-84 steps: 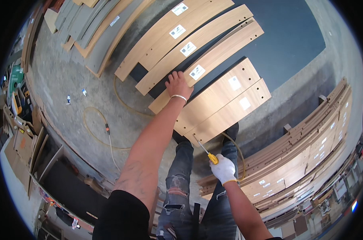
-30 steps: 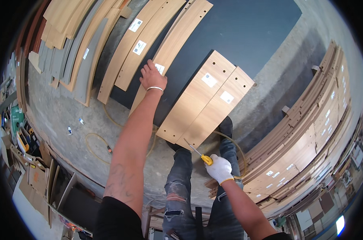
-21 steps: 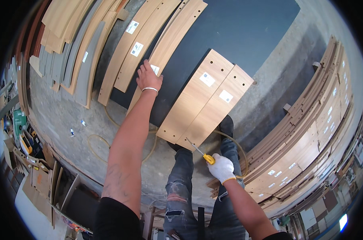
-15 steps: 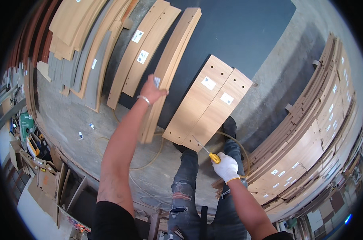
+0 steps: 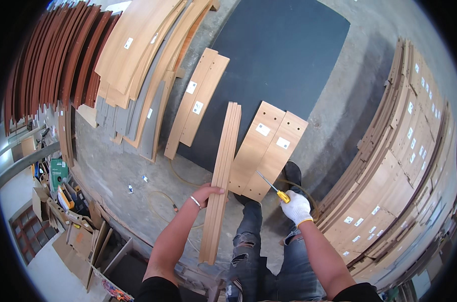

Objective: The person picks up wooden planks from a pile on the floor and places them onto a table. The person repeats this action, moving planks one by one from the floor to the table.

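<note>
My bare left hand, a white band at its wrist, grips a narrow light-wood board turned on edge. Its long grooved side faces up; whether it is one piece or two pressed together I cannot tell. My right hand, in a white glove, is closed on a screwdriver with a yellow handle. The metal shaft points up and left over the lower end of two flat wooden panels. These lie side by side in front of my feet, with drilled holes at both ends and a white label on each.
A dark sheet covers the floor ahead. Left of it lie two more labelled wooden panels. Stacked curved boards and dark red strips stand farther left; a long panel stack runs along the right. A hose trails on the floor.
My left hand has drawn the board nearer and turned it so its grooved edge shows. My right hand still holds the screwdriver, slightly farther right. The whole view has shifted.
</note>
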Demonstrator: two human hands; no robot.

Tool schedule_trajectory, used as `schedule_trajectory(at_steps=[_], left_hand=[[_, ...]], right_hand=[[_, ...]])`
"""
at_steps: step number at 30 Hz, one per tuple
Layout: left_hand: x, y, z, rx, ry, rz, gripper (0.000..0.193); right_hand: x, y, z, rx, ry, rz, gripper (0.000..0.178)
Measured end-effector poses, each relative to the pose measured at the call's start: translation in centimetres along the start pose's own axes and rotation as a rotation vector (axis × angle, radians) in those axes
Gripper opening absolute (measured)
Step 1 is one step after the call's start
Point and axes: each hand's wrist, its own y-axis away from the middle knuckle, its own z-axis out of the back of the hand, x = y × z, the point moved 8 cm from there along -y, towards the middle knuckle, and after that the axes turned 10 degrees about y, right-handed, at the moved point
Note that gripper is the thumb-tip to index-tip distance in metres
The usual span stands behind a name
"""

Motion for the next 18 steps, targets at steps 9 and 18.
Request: schedule_trajectory(at_steps=[9, 18], left_hand=[[-2.0, 3.9, -3.9, 0.004, -0.023, -0.080, 0.059], [-1.2, 3.9, -5.1, 0.030, -0.012, -0.128, 0.062]], right_hand=[[-0.4, -0.7, 0.7, -0.011, 0.001, 0.040, 0.032], [0.7, -1.4, 1.1, -0.007, 0.014, 0.052, 0.036]])
